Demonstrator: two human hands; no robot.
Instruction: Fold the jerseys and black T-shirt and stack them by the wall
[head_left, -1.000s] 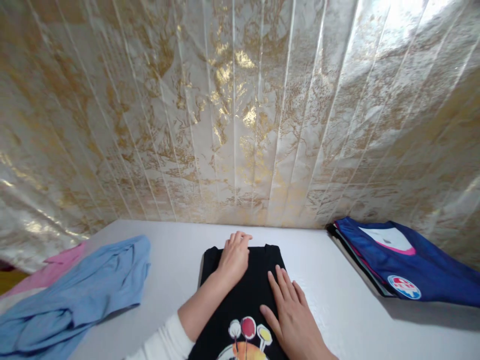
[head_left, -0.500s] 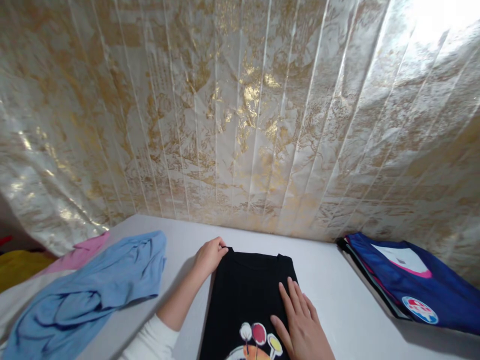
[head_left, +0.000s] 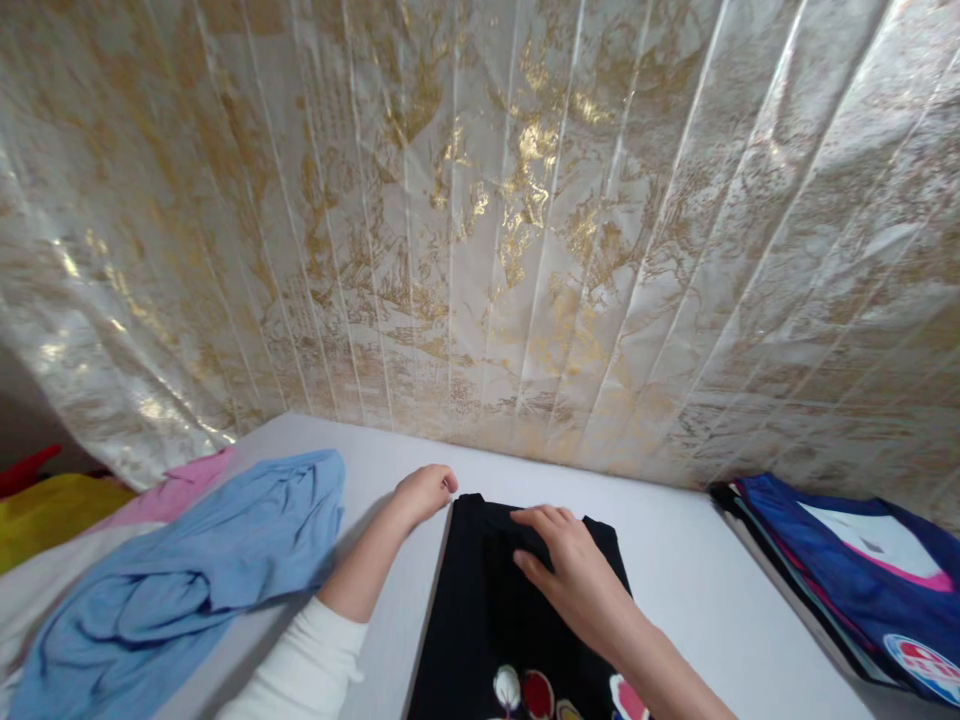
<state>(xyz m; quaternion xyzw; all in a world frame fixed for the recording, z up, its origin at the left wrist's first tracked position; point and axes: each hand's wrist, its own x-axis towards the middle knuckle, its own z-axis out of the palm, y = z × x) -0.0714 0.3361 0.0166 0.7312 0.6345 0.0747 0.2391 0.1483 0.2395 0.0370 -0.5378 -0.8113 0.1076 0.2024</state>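
A black T-shirt [head_left: 469,600], folded into a long rectangle, lies on the white table in front of me. Round colourful shapes printed on it show at the bottom of the view. My left hand [head_left: 426,492] is just outside the shirt's upper left corner. Its fingers are curled in, and no cloth shows in them. Over the upper middle of the shirt, near the neckline, is my right hand [head_left: 559,555], fingers stretched out and thumb apart. Whether its fingertips touch the cloth I cannot tell.
At the left lies a crumpled light blue garment [head_left: 247,530], with pink [head_left: 169,492] and yellow [head_left: 64,510] cloth behind it. A stack of folded clothes topped by a navy shirt [head_left: 814,545] sits at the right. A gold-patterned curtain [head_left: 487,250] hangs behind the table [head_left: 697,600].
My right hand has moved up and left from the shirt's right edge to near the neckline. My left hand has come away from the corner it was pinching. The view has shifted slightly.
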